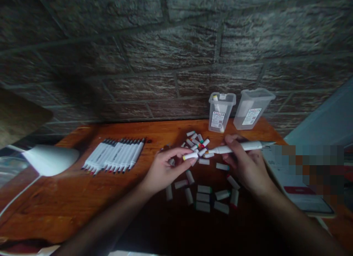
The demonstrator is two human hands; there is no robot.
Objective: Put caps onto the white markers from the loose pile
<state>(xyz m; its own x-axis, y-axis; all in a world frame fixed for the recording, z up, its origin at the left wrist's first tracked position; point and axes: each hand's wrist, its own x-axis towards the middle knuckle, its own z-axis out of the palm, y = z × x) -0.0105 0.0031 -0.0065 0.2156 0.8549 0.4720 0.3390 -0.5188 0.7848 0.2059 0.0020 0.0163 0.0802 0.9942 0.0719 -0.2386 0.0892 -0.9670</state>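
One white marker (239, 147) is lying level in the right hand (248, 166), which is closing round its barrel above the middle of the counter (82, 197), its narrow end pointing left. The left hand (165, 167) is pinching a yellow-ended cap (190, 156) between thumb and fingertips, just beside that end. As I judge it, the cap is wanting a straight line with the barrel and a push along its axis, not at a slant, while the right hand is bracing. Loose caps (204, 197) are lying scattered beneath and nearer. Further left a row of markers (116, 156) is lying side by side, and two clear tubs (221, 112) are standing far, by the wall.
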